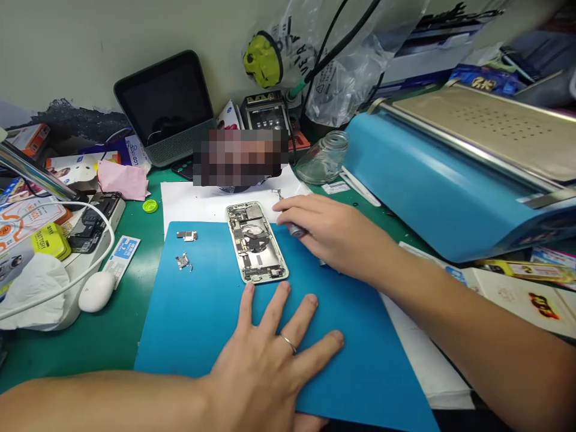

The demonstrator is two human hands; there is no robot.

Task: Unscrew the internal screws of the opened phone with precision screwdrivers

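Note:
An opened smartphone lies on the blue mat, its inner parts showing. My left hand rests flat on the mat with fingers spread, its fingertips at the phone's lower edge; one finger wears a ring. To the right of the phone, my right hand has its fingers closed around a grey cylindrical tool, mostly hidden, so its kind is unclear. Left of the phone are a small metal-and-black part and a little cluster of metal pieces.
White paper lies behind the mat, with a glass jar beyond. A large blue machine stands at right. Leftward are a green cap, a white earbud case, a white cable and a dark-screened device.

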